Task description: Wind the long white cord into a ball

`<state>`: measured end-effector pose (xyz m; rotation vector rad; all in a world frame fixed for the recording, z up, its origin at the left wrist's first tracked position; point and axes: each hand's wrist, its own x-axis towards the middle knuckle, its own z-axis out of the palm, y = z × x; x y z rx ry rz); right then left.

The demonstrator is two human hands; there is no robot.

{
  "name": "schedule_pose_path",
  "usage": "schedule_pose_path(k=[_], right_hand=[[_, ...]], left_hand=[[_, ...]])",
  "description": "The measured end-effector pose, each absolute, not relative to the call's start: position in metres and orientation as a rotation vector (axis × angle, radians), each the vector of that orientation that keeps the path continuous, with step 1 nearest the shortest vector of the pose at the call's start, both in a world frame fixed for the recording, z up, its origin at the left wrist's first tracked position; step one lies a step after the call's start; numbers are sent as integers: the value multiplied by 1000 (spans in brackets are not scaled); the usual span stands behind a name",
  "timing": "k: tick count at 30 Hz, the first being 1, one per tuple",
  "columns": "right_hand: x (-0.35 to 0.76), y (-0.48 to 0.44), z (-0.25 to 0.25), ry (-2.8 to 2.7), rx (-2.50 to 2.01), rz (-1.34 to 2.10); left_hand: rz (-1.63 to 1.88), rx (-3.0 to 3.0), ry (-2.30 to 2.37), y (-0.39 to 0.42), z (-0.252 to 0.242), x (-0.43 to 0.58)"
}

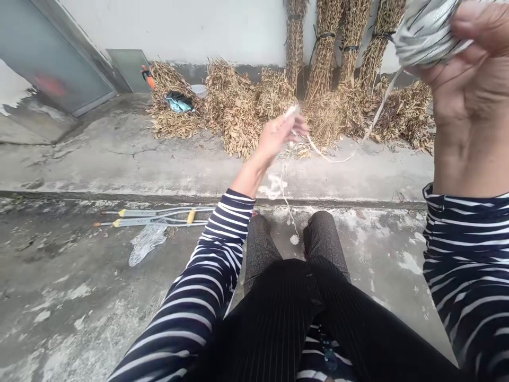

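At the upper right, my right hand (473, 69) is closed round a thick wound bundle of white cord (425, 37), partly cut off by the picture's top edge. From the bundle a single strand (376, 119) sags across to my left hand (280, 131). My left hand is raised in front of me, slightly blurred, with its fingers closed on the cord. Below it a loose cord end (287, 204) hangs down between my knees, with a small white tuft (294, 240) near the ground.
Dried plant stalks (238, 106) lie heaped along the wall, and tied bundles (326, 48) stand upright behind them. A concrete step edge (377, 202) crosses before my feet. Crutches (155, 217) and a clear plastic bag (147, 244) lie on the ground at left.
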<state>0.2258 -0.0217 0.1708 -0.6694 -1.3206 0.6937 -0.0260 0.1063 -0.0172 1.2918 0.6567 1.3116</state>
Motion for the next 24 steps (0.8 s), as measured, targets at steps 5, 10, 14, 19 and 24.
schedule_pose_path(k=[5,10,14,19,24], right_hand=[[206,-38,174,-1304,-604,577],[203,-46,180,-1330,-645,617],[198,-38,175,-1300,-620,639],[192,-30,169,-1268,-672,727],[191,-37,167,-1301,-748,715]], left_hand=[[846,1491,615,85,-20,-13],[390,1489,783,52,-92,-28],[669,1453,783,72,-92,-50],[752,1440,857,96,-82,-41],[503,1659,814,65,-110,-1]])
